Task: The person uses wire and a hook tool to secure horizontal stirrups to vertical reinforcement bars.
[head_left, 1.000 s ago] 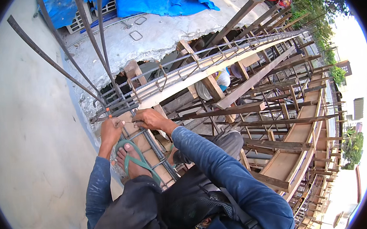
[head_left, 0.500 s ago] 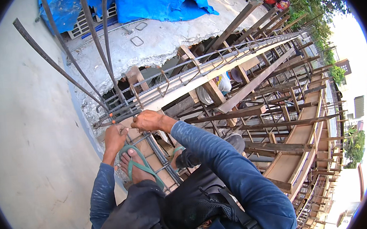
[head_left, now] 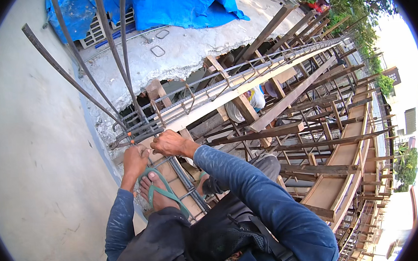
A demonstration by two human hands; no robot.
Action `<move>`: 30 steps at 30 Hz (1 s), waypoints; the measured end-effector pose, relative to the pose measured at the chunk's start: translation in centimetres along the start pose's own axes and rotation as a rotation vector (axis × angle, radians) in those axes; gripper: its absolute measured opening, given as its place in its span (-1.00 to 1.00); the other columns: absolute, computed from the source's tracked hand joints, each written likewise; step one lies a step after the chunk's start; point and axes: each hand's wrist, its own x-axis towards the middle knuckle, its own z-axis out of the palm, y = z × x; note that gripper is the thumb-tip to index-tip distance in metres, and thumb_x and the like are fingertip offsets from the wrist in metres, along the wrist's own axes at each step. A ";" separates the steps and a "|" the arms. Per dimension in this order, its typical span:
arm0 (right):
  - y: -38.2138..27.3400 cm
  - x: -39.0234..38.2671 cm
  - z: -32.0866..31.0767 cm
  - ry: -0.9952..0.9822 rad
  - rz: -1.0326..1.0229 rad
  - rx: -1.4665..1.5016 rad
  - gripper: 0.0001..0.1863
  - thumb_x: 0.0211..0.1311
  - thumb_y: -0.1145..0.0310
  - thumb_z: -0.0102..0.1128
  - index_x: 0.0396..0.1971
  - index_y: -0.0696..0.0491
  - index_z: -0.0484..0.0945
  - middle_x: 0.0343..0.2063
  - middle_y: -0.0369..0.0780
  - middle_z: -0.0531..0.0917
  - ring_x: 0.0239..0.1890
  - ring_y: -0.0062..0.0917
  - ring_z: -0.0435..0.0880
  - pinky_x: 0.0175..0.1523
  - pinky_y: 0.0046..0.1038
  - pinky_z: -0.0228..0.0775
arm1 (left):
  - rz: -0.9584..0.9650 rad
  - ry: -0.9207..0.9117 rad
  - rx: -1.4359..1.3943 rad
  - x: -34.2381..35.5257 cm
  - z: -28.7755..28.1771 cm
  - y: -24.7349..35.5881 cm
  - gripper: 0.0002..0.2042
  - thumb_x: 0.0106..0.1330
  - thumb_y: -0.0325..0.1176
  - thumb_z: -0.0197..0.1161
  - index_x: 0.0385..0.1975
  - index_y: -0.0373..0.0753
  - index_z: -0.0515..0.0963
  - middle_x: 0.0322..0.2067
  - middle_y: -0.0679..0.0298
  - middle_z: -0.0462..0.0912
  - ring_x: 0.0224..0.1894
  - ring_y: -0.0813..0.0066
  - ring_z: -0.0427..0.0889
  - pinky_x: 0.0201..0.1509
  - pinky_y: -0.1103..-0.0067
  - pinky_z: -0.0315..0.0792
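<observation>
Both my hands meet at the corner of a rebar cage, just below the crossing of the bars. My left hand [head_left: 135, 161] is closed, thumb against fingertips, beside the orange piece [head_left: 130, 135] on the bars. My right hand [head_left: 168, 144] is pinched closed a short way to its right; whatever lies between the fingers of either hand is too small to make out. From this corner a long rebar cage [head_left: 225, 83] with square stirrups runs to the far right along a timber form board [head_left: 216, 101]. More bars [head_left: 186, 183] lie by my green flip-flop [head_left: 179, 200].
Tall bent rebars [head_left: 59, 68] rise at the left beside a smooth grey wall [head_left: 31, 157]. A blue tarpaulin [head_left: 186, 6] covers part of the broken-edged concrete slab [head_left: 183, 45]. Timber props and scaffolding [head_left: 286, 130] fill the drop at the right, with a person [head_left: 255, 98] below.
The view has shifted slightly. My hands stay at the same corner, fingers still pinched; the right hand sits a little lower and its fingers have turned slightly.
</observation>
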 end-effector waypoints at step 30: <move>0.2 -2.0 -5.1 0.432 0.327 0.011 -0.70 0.09 0.22 0.38 -0.30 0.06 0.52 -0.38 -0.15 0.54 -0.28 -0.19 0.58 -0.23 -0.21 0.46 | 0.223 0.001 0.423 -2.6 0.3 2.7 -0.90 0.14 -0.48 0.16 -0.40 -0.36 0.53 -0.56 0.00 0.64 -0.49 -0.01 0.68 -0.45 0.23 0.53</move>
